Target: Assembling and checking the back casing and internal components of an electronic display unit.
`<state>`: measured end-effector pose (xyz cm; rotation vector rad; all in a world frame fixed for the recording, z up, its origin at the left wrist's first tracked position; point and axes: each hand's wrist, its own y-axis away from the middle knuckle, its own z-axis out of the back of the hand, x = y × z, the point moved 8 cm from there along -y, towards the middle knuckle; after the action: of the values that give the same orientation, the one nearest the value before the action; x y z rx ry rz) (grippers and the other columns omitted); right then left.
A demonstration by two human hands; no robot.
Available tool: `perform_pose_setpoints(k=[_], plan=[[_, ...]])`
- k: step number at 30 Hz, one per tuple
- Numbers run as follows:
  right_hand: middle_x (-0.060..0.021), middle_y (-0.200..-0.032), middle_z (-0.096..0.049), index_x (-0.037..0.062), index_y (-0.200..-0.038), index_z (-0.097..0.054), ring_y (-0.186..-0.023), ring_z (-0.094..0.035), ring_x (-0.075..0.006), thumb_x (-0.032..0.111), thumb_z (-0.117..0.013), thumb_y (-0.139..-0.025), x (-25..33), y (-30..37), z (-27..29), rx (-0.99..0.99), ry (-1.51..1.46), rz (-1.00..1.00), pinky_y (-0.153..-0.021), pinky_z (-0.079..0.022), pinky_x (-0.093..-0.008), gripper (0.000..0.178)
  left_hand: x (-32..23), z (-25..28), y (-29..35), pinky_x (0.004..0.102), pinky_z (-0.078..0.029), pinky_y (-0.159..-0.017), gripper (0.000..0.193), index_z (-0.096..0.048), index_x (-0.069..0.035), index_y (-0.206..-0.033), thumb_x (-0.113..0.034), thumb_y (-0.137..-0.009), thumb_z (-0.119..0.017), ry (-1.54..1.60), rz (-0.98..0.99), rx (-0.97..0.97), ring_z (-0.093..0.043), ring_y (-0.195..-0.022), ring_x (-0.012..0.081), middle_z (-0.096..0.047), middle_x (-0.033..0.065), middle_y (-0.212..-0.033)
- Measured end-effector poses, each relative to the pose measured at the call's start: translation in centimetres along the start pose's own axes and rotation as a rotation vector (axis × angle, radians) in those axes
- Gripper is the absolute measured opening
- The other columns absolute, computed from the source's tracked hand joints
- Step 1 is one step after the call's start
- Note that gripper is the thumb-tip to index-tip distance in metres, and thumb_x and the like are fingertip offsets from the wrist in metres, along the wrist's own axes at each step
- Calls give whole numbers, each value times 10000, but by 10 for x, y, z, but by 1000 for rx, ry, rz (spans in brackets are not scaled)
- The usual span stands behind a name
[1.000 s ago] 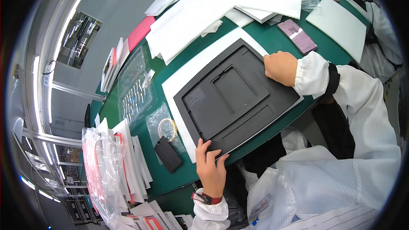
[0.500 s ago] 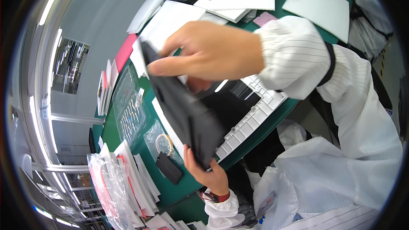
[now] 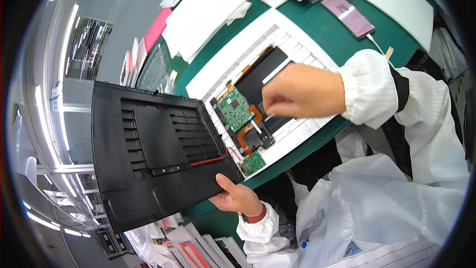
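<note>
My left hand [image 3: 239, 199] grips the lower right edge of a black plastic cover [image 3: 163, 188], its thumb on the ribbed inner face. The cover is raised and tilted at the left of an opened white-framed device [image 3: 310, 134]. Thin red wires [image 3: 232, 154] run between the two. In the device lie a large green circuit board [image 3: 233, 110], a smaller green board [image 3: 253, 163], an orange flat cable [image 3: 243, 139] and a black panel [image 3: 267, 69]. Over the device's right part is my right hand [image 3: 303, 92], fingers curled; whatever they may hold is hidden.
A pink phone [image 3: 349, 17] with a white cable lies on the green table [image 3: 317, 27] at the far right. White sheets [image 3: 213, 10] lie at the back, and a white board [image 3: 396, 7] at the far right. Wrapped white stacks [image 3: 183, 248] stand near the lower left.
The black cover has swung open to the left, baring the boards and wires. My right hand has let go of it and moved right, over the device. My left hand still holds it.
</note>
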<state>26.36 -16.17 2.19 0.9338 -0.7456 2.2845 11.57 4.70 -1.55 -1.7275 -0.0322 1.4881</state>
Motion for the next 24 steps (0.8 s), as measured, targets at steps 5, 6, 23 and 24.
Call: perform_pose_setpoints(k=[5,6,23,24], plan=[[-141,-706,-625,36,-787,-633,-710,-621,-322,289,-631,-796,8,-4,-80,411,144,-177,-646,-480,-394,253,1,-3,0,304,-422,-894,342,-458,64,-1167,-148,-912,-543,66,48,7,-519,-1000,187,-519,134,-1171],[-126,-713,-627,49,-766,-632,-730,-622,-321,262,-629,-798,12,-10,-91,423,160,-156,-652,-478,-403,216,1,-2,1,300,-418,-899,346,-465,64,-1165,-151,-907,-551,47,42,-12,-522,-998,189,-520,135,-1177],[-169,-803,-645,4,-882,-646,-772,-648,-317,185,-638,-743,9,-40,-171,861,548,-190,-654,-514,-394,228,12,14,-3,287,-406,-907,350,-458,63,-1172,-120,-894,-565,116,103,-120,-528,-998,187,-528,137,-1163],[-167,-810,-646,7,-875,-650,-779,-648,-315,170,-634,-733,7,-39,-168,843,512,-225,-658,-515,-393,217,12,14,-2,287,-404,-910,350,-458,65,-1170,-119,-893,-566,129,115,-144,-526,-1003,185,-526,138,-1165]])
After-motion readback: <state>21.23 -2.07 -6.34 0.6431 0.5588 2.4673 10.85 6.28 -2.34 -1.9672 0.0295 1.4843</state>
